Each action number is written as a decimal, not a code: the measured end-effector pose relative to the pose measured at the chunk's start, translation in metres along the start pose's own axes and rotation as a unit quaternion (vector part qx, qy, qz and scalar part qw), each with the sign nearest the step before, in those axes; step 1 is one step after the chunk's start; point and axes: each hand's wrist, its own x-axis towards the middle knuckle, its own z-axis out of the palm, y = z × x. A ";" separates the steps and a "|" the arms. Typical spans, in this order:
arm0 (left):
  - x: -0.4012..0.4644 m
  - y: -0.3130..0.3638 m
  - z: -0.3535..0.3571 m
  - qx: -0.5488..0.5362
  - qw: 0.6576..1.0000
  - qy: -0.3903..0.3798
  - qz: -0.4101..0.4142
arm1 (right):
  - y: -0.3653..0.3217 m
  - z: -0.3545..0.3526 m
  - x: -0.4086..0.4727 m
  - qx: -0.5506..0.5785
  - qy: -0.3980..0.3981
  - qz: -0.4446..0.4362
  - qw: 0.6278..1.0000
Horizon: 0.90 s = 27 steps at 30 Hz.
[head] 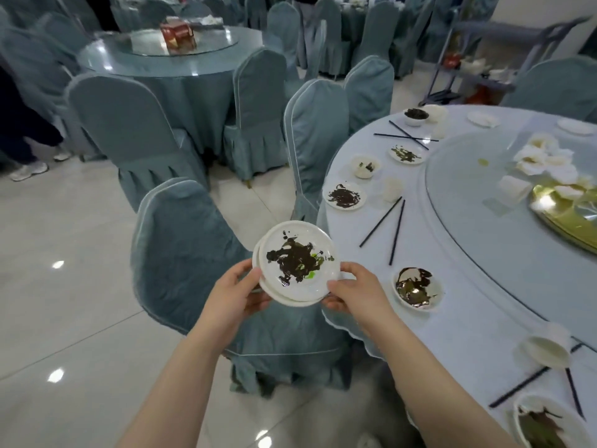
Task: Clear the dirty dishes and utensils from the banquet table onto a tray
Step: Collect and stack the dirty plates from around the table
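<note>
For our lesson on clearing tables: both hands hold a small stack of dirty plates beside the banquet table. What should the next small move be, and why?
Probably free the right hand, leaving the plate stack in the left hand, and reach for the soiled bowl at the table's near edge: it is the closest dirty dish, and no tray shows.

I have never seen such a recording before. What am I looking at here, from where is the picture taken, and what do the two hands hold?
There is no machine here. A person wears one camera on the head, looking forward and down, so you see their own arms. The left hand and right hand together hold a small stack of white round plates; the top one is smeared with dark sauce. To the right stands a round banquet table with a pale blue cloth. On it lie more dirty white plates and bowls, for example a sauce-smeared bowl, and pairs of black chopsticks. No tray is visible.
</note>
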 end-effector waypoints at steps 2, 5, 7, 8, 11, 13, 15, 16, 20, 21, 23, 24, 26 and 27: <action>-0.003 0.003 -0.020 -0.007 1.000 -0.008 -0.009 | 0.003 0.019 -0.002 0.004 0.002 -0.008 1.000; -0.006 0.006 -0.042 -0.010 1.000 -0.021 -0.017 | 0.002 0.039 -0.002 0.000 0.000 -0.016 1.000; -0.004 0.008 -0.051 -0.014 0.999 -0.022 -0.021 | -0.001 0.047 0.001 -0.015 -0.004 -0.025 1.000; -0.001 0.009 -0.054 -0.019 0.999 -0.021 -0.021 | -0.002 0.051 0.004 -0.020 -0.008 -0.028 0.999; 0.011 0.012 -0.059 -0.032 0.999 -0.018 -0.014 | -0.004 0.059 0.017 -0.022 -0.010 -0.021 1.000; 0.020 0.014 -0.060 -0.044 0.999 -0.007 -0.012 | -0.005 0.061 0.030 0.010 -0.012 -0.009 1.000; 0.031 0.015 -0.060 -0.056 0.998 0.008 -0.014 | -0.004 0.056 0.048 0.032 -0.001 0.002 0.999; 0.037 0.017 -0.059 -0.061 0.998 0.014 -0.015 | -0.003 0.052 0.058 0.021 0.012 0.007 1.000; 0.067 0.026 -0.055 -0.065 0.997 0.042 -0.011 | 0.004 0.027 0.106 -0.009 0.035 0.035 0.999; 0.076 0.029 -0.055 -0.063 0.997 0.050 -0.009 | 0.005 0.020 0.120 -0.003 0.042 0.046 0.998; 0.093 0.035 -0.054 -0.057 0.996 0.067 -0.002 | 0.006 0.006 0.148 0.015 0.057 0.072 0.996; 0.102 0.037 -0.053 -0.053 0.996 0.077 0.001 | 0.006 -0.002 0.163 0.026 0.064 0.085 0.994; 0.119 0.039 -0.052 -0.049 0.994 0.101 0.001 | 0.006 -0.017 0.197 0.050 0.079 0.109 0.990; 0.127 0.039 -0.051 -0.049 0.992 0.113 -0.002 | 0.004 -0.023 0.214 0.060 0.088 0.121 0.987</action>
